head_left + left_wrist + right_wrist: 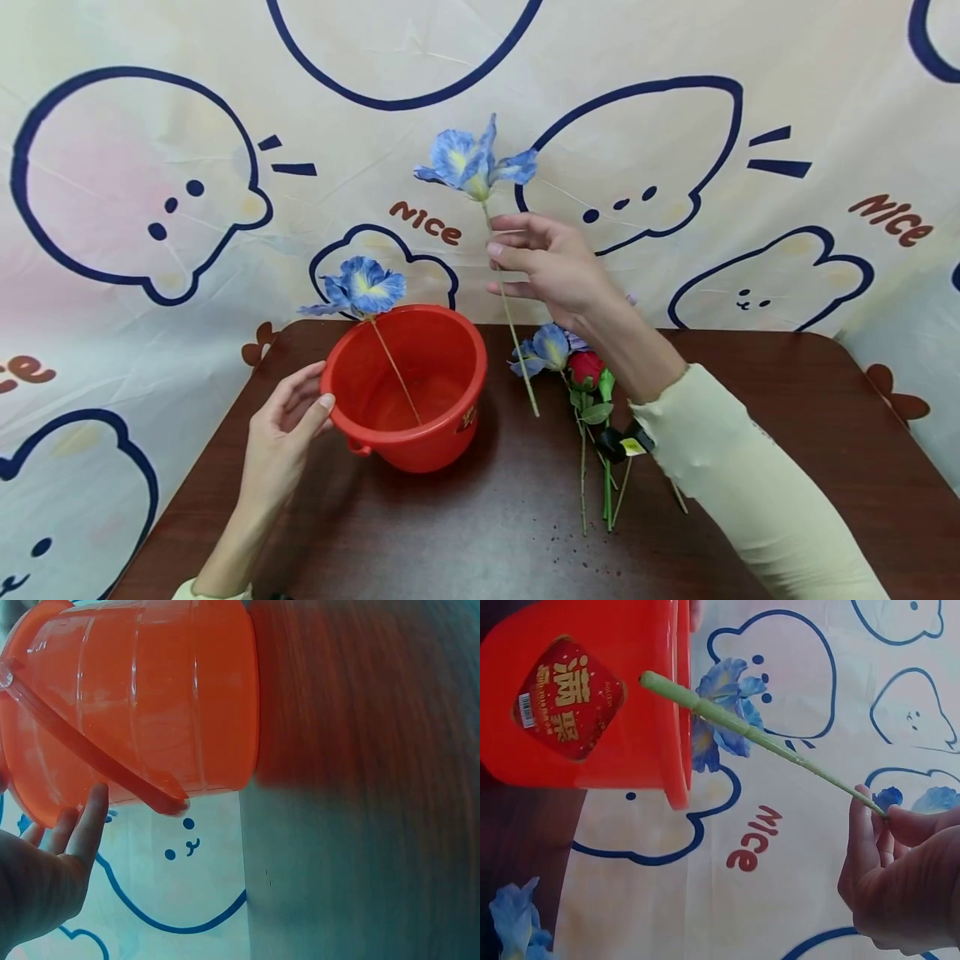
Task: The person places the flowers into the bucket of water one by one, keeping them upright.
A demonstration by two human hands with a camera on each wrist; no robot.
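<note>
My right hand (pixel 555 262) pinches the thin green stem of an artificial blue iris (pixel 472 162) between thumb and fingers, just below the bloom. The stem's cut end (pixel 656 681) points down beside a red bucket (pixel 431 446), outside its rim. Inside the bucket leans a second blue iris (pixel 367 287), its bloom above the rim. My left hand (pixel 288 425) touches the bucket's left rim with thumb and fairly straight fingers. The left wrist view shows those fingers (pixel 88 825) near the bucket's side, close to its hanging handle (pixel 97 757).
Right of the bucket, more artificial flowers lie on the brown table (pixel 450 542): a blue iris (pixel 551 346) and a red rose (pixel 585 367), partly hidden by my right arm. Dark specks lie near their stems. Behind hangs a cartoon-printed cloth (pixel 615 42).
</note>
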